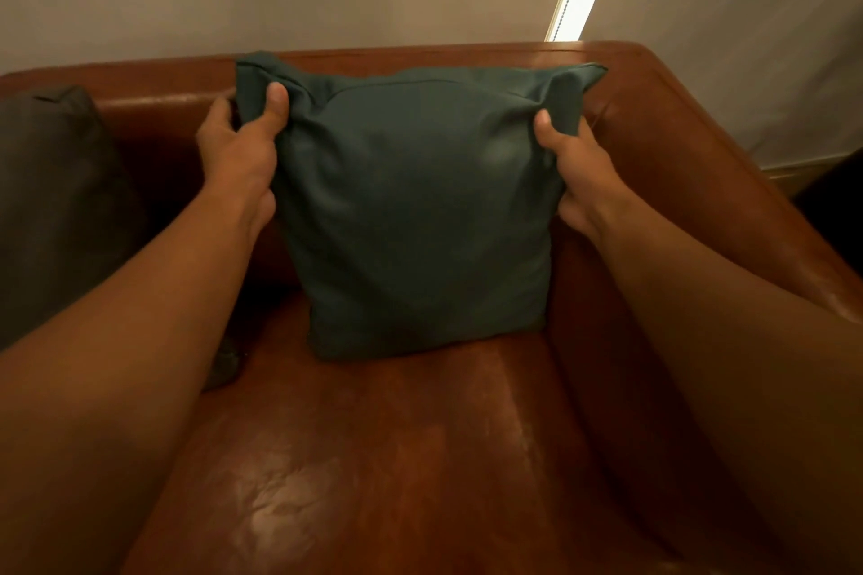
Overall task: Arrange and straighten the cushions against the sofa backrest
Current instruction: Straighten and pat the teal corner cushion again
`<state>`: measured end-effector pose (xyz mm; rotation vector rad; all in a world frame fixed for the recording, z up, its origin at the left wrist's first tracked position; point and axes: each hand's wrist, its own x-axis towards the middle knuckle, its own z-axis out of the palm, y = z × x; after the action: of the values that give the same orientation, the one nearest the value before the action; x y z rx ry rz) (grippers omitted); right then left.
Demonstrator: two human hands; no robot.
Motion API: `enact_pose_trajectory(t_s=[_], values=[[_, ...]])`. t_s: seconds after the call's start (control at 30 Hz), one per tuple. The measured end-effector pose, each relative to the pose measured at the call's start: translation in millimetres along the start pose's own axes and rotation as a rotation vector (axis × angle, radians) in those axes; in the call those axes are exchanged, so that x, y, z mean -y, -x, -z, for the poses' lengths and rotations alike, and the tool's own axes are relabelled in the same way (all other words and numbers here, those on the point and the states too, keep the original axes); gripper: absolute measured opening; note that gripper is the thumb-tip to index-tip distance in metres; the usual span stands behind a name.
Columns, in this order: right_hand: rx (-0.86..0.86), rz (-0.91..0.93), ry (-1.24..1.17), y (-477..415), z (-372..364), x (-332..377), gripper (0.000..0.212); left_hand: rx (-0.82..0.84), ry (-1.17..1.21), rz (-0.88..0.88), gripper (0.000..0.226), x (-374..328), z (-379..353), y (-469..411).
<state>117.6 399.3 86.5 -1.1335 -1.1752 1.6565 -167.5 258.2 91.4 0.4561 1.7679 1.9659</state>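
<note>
Teal cushion stands upright on the sofa; my left hand and right hand pinch its upper corners, squaring it. Next: press it against the backrest.

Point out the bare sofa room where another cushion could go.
The seat in front of the green cushion is bare down to its front edge. A narrow backrest strip lies open between the dark cushion and the left hand. Around the right hand and armrest, it is crowded.

Grey cushion: cut off by left edge, lower part behind forearm; fingers of both hands hidden behind green cushion; sofa front cropped
</note>
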Motion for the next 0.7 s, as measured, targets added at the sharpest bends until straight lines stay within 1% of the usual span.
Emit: enact_pose_trajectory(t_s=[0.1,0.17,0.23,0.33,0.4,0.43,0.47,0.5,0.53,0.57,0.6,0.63,0.67,0.7], values=[[-0.103,0.003,0.000,-3,-3,0,0.019,-0.052,0.010,-0.011,0.014,2,-1,-6],[-0.173,0.008,0.009,-6,-4,1,0.004,-0.114,0.023,-0.022,0.014,0,-1,-7],[-0.216,0.018,-0.017,-9,-4,2,0.008,-0.162,0.038,-0.032,0.017,-3,2,-10],[-0.211,0.030,-0.057,-14,-8,4,0.017,-0.189,0.069,-0.069,0.018,-6,10,-16],[-0.201,0.051,-0.016,-14,-13,1,0.016,-0.190,0.037,-0.068,0.015,-5,17,-17],[-0.200,0.066,0.007,-13,-15,-2,0.014,-0.179,0.005,-0.039,0.017,-4,19,-15],[-0.204,0.077,0.025,-12,-16,-6,0.014,-0.159,-0.021,-0.001,0.028,-3,20,-12],[-0.202,0.086,0.043,-9,-16,-9,0.021,-0.139,-0.044,0.029,0.045,1,23,-8],[-0.193,0.096,0.062,-7,-15,-14,0.035,-0.124,-0.058,0.033,0.062,4,25,-1],[-0.191,0.119,0.088,-3,-15,-17,0.055,-0.115,-0.085,0.011,0.076,7,28,9],[-0.204,0.155,0.152,2,-14,-22,0.075,-0.115,-0.157,-0.046,0.090,12,32,21],[-0.214,0.193,0.257,8,-13,-27,0.091,-0.116,-0.282,-0.138,0.101,17,35,36],[-0.222,0.223,0.385,16,-14,-32,0.099,-0.108,-0.455,-0.260,0.109,23,38,52],[-0.222,0.243,0.511,26,-15,-37,0.101,-0.073,-0.640,-0.407,0.114,29,40,67]])
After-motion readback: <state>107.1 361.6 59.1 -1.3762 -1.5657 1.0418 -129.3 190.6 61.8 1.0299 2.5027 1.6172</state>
